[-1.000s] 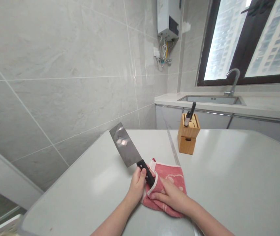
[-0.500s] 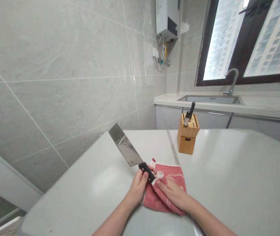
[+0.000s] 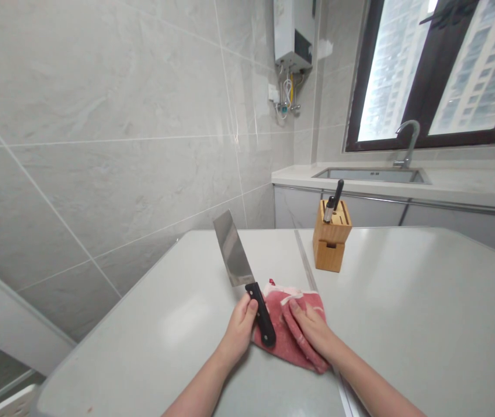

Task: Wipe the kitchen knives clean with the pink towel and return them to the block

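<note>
A cleaver (image 3: 235, 255) with a broad steel blade and a black riveted handle is in my left hand (image 3: 239, 325), gripped near the top of the handle. Its blade points up and away to the left, above the table. Under the handle's lower end lies a red and white towel (image 3: 288, 341), partly spread on the table. My right hand (image 3: 312, 329) is closed on a folded part of that towel, thumb on top, just right of the handle and apart from it. The fingers beneath the cloth are hidden.
A wooden knife block (image 3: 332, 237) with black-handled tools in it stands farther back on the white table (image 3: 403, 324). Behind are a counter with a sink (image 3: 373, 175) and a faucet (image 3: 410, 142). A tiled wall (image 3: 121, 174) runs along the left.
The cleaver has turned more upright, its blade swinging right. My right hand and the towel fold have come away from the handle, leaving its whole lower end in sight.
</note>
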The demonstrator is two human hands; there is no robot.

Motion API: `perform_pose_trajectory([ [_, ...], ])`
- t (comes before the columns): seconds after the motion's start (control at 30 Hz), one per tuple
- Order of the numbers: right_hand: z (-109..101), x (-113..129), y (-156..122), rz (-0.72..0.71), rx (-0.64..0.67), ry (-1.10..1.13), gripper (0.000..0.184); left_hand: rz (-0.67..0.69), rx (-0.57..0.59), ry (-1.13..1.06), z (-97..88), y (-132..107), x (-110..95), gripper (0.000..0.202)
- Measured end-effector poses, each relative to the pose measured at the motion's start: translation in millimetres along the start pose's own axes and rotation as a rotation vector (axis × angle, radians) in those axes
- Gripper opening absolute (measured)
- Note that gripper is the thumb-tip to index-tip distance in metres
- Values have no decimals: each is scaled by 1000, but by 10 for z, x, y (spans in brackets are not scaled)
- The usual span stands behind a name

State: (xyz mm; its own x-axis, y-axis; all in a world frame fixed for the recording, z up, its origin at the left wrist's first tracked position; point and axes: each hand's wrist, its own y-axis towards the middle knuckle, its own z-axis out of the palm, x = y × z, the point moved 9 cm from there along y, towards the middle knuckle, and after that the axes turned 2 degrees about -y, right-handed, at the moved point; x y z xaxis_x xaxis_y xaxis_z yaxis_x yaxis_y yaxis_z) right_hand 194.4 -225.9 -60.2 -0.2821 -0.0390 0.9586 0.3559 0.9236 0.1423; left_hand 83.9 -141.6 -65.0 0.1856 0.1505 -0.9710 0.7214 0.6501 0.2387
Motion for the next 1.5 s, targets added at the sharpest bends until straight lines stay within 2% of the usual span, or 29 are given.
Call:
perform_pose_trajectory([
  [0.1, 44, 147, -62, -102, 69, -76, 49, 24, 12, 59, 20, 8, -26, 34],
  [0.23, 243, 239, -159, -228, 211, -252, 56, 43, 4, 132, 22, 12, -41, 34],
  [0.37, 276, 219, -152, -260, 167, -293, 62, 88, 57, 157, 95, 4, -98, 34],
  [0.57, 183, 205, -97, -290, 100, -248, 45, 134, 195, 285, 291, -54, -209, 33],
  [0.7, 124, 195, -68, -283, 65, -221, 44, 147, 257, 350, 373, -93, -260, 33],
  [0.8, 45, 232, -52, -286, 0, -176, 47, 156, 263, 379, 378, -102, -278, 33],
  [0.93, -87, 264, -37, -231, -96, -134, 40, 174, 259, 398, 361, -104, -287, 32],
  [1.03, -127, 175, -16, -124, -109, -60, 39, 178, 237, 451, 329, -106, -274, 30],
  [1.13, -159, 39, 4, -34, -132, 50, 48, 185, 205, 543, 293, -114, -264, 29],
  [1.27, -257, -41, 9, -23, -226, 129, 54, 212, 191, 644, 280, -124, -280, 27],
  [1.5, -221, -43, 8, -32, -209, 194, 53, 267, 282, 738, 405, -141, -284, 26],
])
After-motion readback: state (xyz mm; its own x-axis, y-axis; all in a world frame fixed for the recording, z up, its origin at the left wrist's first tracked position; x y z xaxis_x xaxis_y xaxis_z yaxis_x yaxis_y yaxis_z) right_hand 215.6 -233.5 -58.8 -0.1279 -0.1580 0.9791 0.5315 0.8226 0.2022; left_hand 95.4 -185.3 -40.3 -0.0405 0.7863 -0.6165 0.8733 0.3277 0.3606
